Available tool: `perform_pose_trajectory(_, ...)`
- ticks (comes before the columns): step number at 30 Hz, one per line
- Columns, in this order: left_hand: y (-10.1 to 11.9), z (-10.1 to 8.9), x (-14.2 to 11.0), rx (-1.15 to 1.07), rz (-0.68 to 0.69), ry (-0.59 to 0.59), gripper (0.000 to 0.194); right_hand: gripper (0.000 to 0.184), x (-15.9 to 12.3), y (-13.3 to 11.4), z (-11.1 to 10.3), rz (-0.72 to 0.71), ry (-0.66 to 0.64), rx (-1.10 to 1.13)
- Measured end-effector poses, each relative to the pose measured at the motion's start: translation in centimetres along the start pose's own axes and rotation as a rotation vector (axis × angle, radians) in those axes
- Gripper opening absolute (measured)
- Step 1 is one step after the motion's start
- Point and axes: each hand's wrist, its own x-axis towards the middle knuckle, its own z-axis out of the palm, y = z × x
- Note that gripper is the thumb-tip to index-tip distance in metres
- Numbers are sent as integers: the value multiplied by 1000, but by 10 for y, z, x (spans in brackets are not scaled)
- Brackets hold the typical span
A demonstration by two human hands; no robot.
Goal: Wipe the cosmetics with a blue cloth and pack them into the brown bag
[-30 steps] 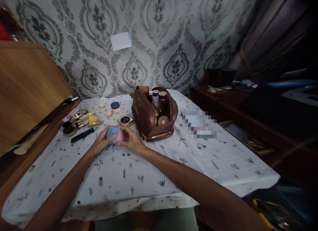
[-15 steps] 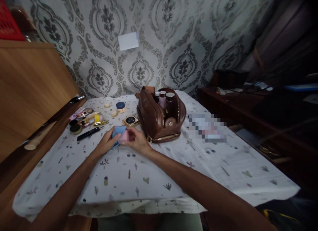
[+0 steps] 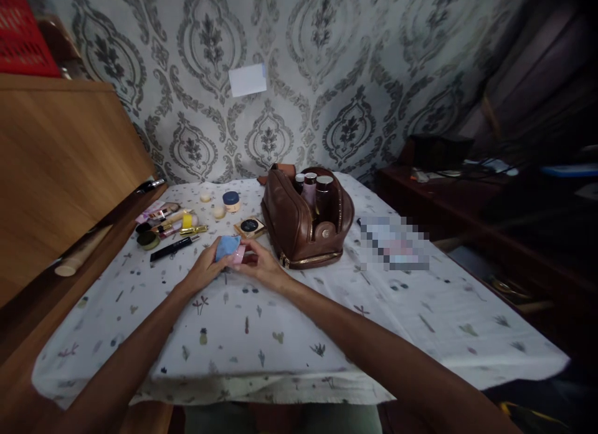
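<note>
Both my hands meet over the middle of the table. My left hand [image 3: 204,270] grips a small blue cloth [image 3: 227,246], its fingers curled round it. My right hand [image 3: 260,265] pinches a small pink object [image 3: 239,254] that the cloth partly wraps. Just right of the hands stands an open brown leather toiletry bag [image 3: 303,225] with three dark-capped bottles [image 3: 312,188] upright inside.
The table wears a white patterned cloth [image 3: 327,322]. Several cosmetics [image 3: 170,227], a black pencil [image 3: 172,248], a blue-lidded jar [image 3: 230,201] and a compact [image 3: 250,226] lie at the back left. A wooden board [image 3: 60,172] leans on the left; a dark side table [image 3: 467,191] stands right.
The camera has shifted, so everything sits a little further right in view. The hands stay together; the blue cloth now covers more of the pink object.
</note>
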Motion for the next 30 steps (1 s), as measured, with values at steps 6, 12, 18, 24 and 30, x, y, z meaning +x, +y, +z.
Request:
perform_pose_trajectory(6,0,1,1,133,-7,72,42,65,-2,4,3,-56,23,-162)
perform_pose_trajectory(12,5,0,2,151,-31,95,43,62,-2,5,1,-63,43,-263)
perform_pose_trajectory(18,3,2,1,161,-27,108,45,68,-5,3,3,-125,104,-471)
perform_pose_trajectory(24,0,5,-1,231,-43,134,46,64,-7,-6,4,-82,127,-543)
perform_pose_trajectory(30,3,4,-1,191,43,33,54,52,-8,-10,3,-90,118,-551)
